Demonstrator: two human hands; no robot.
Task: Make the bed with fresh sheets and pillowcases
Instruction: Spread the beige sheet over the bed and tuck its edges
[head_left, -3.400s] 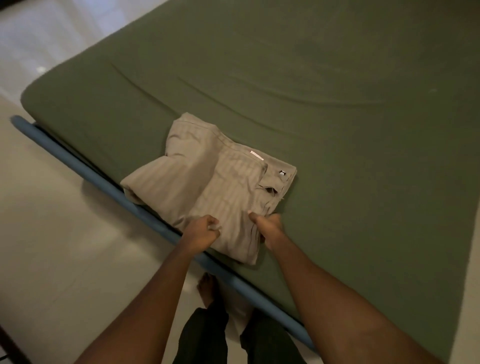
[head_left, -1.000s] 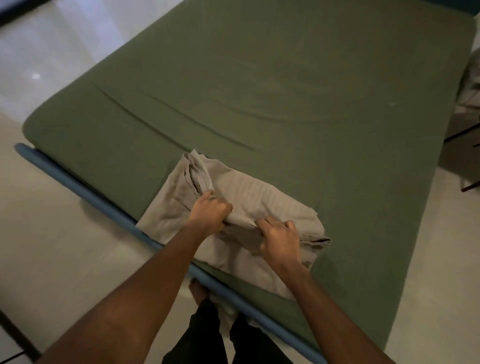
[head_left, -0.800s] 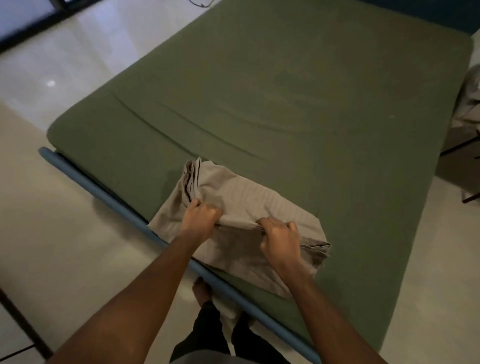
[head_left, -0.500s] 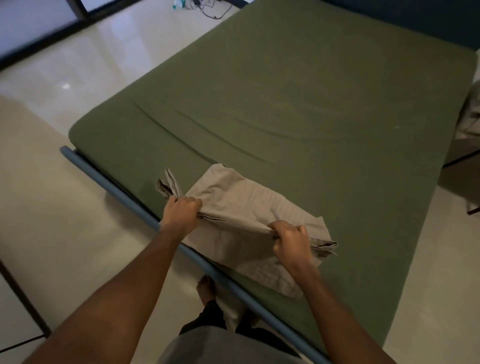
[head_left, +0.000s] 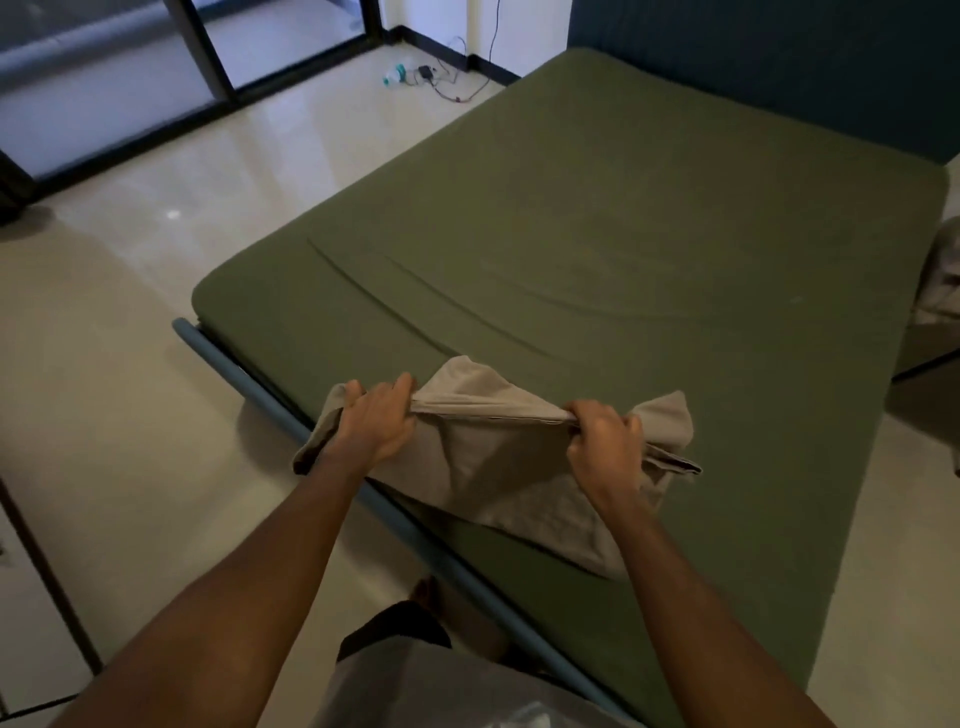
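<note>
A beige striped sheet (head_left: 498, 467), partly unfolded, lies at the near edge of the bed. The mattress (head_left: 597, 234) wears a dark green fitted cover with a few long creases. My left hand (head_left: 371, 423) grips the sheet's left end over the bed's blue rail. My right hand (head_left: 605, 436) grips a bunched fold further right. The edge between my hands is pulled taut and lifted, and the rest hangs down onto the mattress.
A blue bed-frame rail (head_left: 270, 410) runs along the near side. A dark headboard (head_left: 779, 67) stands at the far end. Cables and a small bottle (head_left: 415, 75) lie on the tiled floor by a glass door (head_left: 104, 78). More fabric (head_left: 943, 280) sits beyond the bed's right side.
My hands have moved apart, stretching out the sheet's edge and lifting it. The folded bundle has opened up. The view has tilted up, showing the far end of the bed.
</note>
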